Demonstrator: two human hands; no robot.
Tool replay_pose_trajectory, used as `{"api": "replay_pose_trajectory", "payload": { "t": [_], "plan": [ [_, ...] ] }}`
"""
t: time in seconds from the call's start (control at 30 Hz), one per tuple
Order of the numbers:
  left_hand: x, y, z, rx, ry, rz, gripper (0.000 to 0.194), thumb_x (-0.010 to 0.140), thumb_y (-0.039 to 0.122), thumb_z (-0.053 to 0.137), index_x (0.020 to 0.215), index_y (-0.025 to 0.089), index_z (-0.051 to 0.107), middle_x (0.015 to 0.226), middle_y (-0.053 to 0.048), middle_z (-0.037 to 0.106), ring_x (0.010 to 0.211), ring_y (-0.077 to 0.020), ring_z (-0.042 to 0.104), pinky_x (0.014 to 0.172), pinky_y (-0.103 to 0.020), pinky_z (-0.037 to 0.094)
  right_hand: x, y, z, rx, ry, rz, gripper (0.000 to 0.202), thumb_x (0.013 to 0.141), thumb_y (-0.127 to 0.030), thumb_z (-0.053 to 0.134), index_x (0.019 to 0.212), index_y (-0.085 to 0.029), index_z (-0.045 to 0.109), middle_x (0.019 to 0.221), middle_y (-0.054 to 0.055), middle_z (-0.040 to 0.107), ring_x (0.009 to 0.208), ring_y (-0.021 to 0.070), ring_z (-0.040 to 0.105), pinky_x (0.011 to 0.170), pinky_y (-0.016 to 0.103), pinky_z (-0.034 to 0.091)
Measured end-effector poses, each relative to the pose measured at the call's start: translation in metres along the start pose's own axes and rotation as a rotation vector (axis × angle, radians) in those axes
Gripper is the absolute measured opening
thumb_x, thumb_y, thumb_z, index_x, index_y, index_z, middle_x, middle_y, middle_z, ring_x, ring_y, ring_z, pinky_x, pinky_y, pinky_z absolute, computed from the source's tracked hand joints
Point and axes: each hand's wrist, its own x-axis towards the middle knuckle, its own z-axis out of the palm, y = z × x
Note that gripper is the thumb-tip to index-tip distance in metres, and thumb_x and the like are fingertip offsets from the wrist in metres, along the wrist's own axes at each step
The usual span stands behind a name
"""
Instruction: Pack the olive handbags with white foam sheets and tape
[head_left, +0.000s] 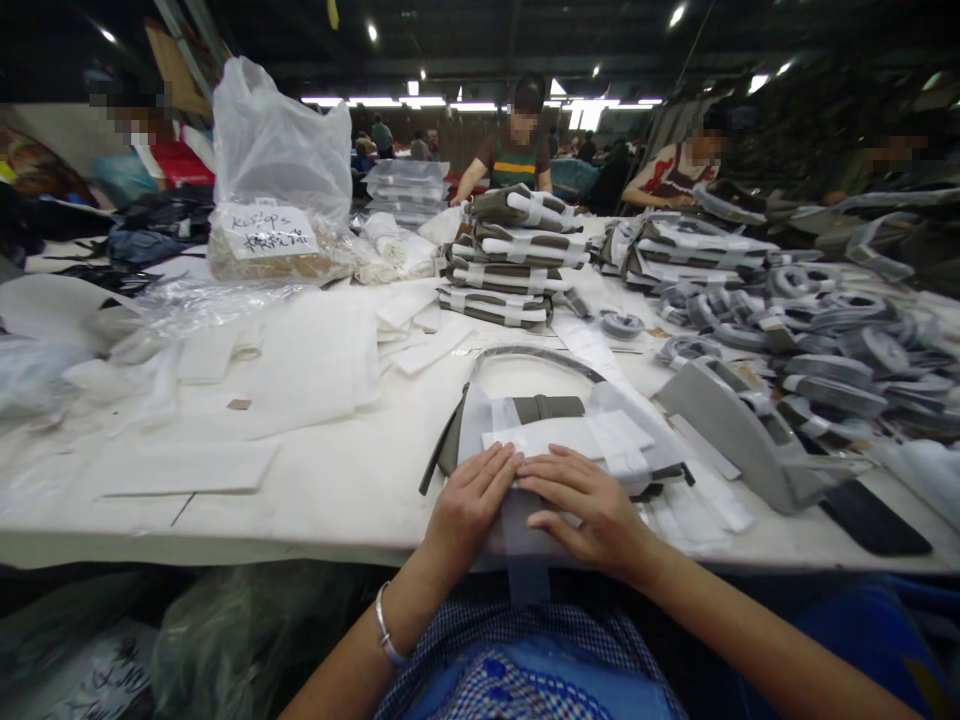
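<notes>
On the left of the table (360, 470), white sheets (315, 350) lie loose, and a flat white piece (187, 472) sits alone by the near edge. The left hand (471, 498) rests flat on white wrap (570, 436), fingers close together; its grip is slack, with nothing pinched. Farther from the near edge, a pile of wrapped bags (502, 305) looks done. A see-through strip (529, 550) hangs down past the middle of the near edge, so that bit seems left to do. The olive bag (551, 407) lies just in from there, under the wrap. Wrap hides much of it, so it looks partly done. The right hand (589, 500) lies flat there too, fingers a bit apart, thumb out, holding nothing. Toward the right edge, coiled straps (840, 370) lie in a heap.
</notes>
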Motion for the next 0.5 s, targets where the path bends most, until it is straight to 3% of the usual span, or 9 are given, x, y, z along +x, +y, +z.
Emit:
{"api": "replay_pose_trajectory", "payload": {
  "t": [0.07, 0.17, 0.33, 0.4, 0.5],
  "plan": [
    [0.001, -0.001, -0.002, -0.006, -0.012, 0.004, 0.054, 0.093, 0.001, 0.043, 0.146, 0.012, 0.039, 0.139, -0.013, 0.059, 0.133, -0.0219, 0.050, 0.108, -0.043, 0.050, 0.000, 0.001, 0.010, 0.005, 0.046, 0.025, 0.027, 0.091, -0.031, 0.067, 0.116, -0.023, 0.067, 0.111, 0.007, 0.074, 0.108, 0.0226, 0.068, 0.108, 0.048, 0.047],
    [0.007, 0.000, -0.016, -0.047, -0.079, 0.015, 0.064, 0.086, 0.000, 0.042, 0.149, 0.011, 0.034, 0.142, -0.011, 0.056, 0.136, -0.0205, 0.047, 0.112, -0.040, 0.047, -0.003, 0.004, 0.021, -0.054, 0.105, 0.062, 0.017, 0.094, -0.018, 0.057, 0.107, -0.023, 0.069, 0.105, 0.006, 0.074, 0.102, 0.0203, 0.068, 0.104, 0.045, 0.050],
    [0.018, 0.003, -0.043, -0.229, -0.303, -0.044, 0.074, 0.083, 0.019, 0.058, 0.151, 0.007, 0.029, 0.153, -0.015, 0.043, 0.142, -0.0257, 0.038, 0.117, -0.045, 0.040, -0.010, 0.011, 0.031, -0.202, 0.094, 0.013, 0.019, 0.097, -0.014, 0.049, 0.100, -0.019, 0.067, 0.104, 0.008, 0.072, 0.104, 0.0208, 0.063, 0.097, 0.040, 0.050],
    [0.015, 0.004, -0.039, -0.192, -0.254, -0.061, 0.066, 0.089, 0.026, 0.061, 0.148, 0.009, 0.035, 0.148, -0.015, 0.049, 0.139, -0.0254, 0.043, 0.114, -0.045, 0.043, -0.012, 0.010, 0.035, -0.236, 0.083, -0.002, 0.017, 0.097, -0.015, 0.050, 0.101, -0.019, 0.066, 0.105, 0.008, 0.071, 0.105, 0.0212, 0.061, 0.097, 0.039, 0.049],
    [0.007, 0.002, -0.021, -0.060, -0.118, -0.035, 0.046, 0.096, 0.017, 0.055, 0.141, 0.013, 0.047, 0.141, -0.012, 0.057, 0.134, -0.0233, 0.050, 0.110, -0.044, 0.049, -0.010, 0.005, 0.032, -0.224, 0.079, 0.035, 0.018, 0.097, -0.013, 0.050, 0.099, -0.020, 0.067, 0.104, 0.007, 0.071, 0.103, 0.0212, 0.061, 0.096, 0.038, 0.048]
  ]
}}
